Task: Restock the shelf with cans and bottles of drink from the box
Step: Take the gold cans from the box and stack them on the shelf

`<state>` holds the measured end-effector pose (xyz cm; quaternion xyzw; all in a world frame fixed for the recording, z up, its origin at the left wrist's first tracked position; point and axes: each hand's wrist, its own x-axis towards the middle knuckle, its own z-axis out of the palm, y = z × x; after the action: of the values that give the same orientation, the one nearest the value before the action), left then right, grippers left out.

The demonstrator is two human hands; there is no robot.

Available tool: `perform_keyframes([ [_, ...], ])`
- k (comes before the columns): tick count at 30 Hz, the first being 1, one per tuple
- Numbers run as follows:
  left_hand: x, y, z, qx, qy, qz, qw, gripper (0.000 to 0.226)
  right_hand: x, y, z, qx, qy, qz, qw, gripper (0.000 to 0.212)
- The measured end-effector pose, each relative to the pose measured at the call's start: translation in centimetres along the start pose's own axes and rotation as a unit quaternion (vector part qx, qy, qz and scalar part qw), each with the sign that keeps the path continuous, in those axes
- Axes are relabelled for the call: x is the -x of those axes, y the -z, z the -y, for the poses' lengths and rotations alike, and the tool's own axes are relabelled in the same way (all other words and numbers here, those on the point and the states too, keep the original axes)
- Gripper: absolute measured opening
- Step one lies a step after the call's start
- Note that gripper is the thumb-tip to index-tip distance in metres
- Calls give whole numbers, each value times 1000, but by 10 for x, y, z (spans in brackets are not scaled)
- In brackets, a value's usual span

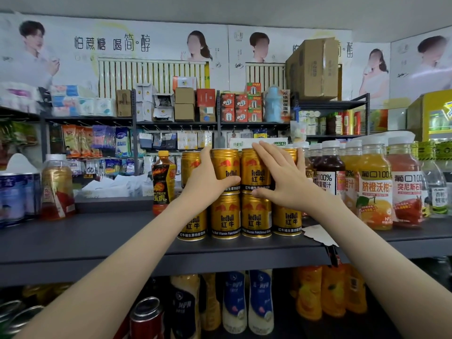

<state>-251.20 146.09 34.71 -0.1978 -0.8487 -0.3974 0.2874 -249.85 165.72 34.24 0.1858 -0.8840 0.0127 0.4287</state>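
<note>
Gold Red Bull cans stand in two stacked rows on the dark grey shelf (97, 241). The lower row (226, 218) holds several cans. My left hand (208, 179) grips an upper can (226, 165) from its left side, thumb across the front and fingers reaching up behind it. My right hand (286, 182) lies flat with straight fingers against the neighbouring upper cans (254, 172), its thumb at the seam between the rows. The box is out of view.
Juice bottles (374, 187) crowd the shelf right of the cans. A dark Hi-Tiger bottle (162, 182) stands just left of them; a tea bottle (57, 187) and blue cans (14, 194) sit further left. Bottles (234, 302) fill the shelf below. A white paper tag (318, 234) lies at the edge.
</note>
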Motion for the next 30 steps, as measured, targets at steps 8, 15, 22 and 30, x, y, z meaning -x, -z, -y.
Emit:
perform_keyframes([
  [8, 3, -4, 11, -61, -50, 2, 997, 102, 4, -3, -1, 12, -8, -16, 1000, 97],
  [15, 21, -16, 12, -175, -154, -60, 971, 80, 18, -15, 7, 4, -28, -33, 999, 81],
  [22, 46, -15, 15, -195, -173, -98, 960, 66, 45, -20, 53, 13, -6, -161, 987, 61],
  [30, 148, 52, 80, -123, -116, -146, 975, 49, 69, -43, 172, -190, 61, -159, 967, 42],
])
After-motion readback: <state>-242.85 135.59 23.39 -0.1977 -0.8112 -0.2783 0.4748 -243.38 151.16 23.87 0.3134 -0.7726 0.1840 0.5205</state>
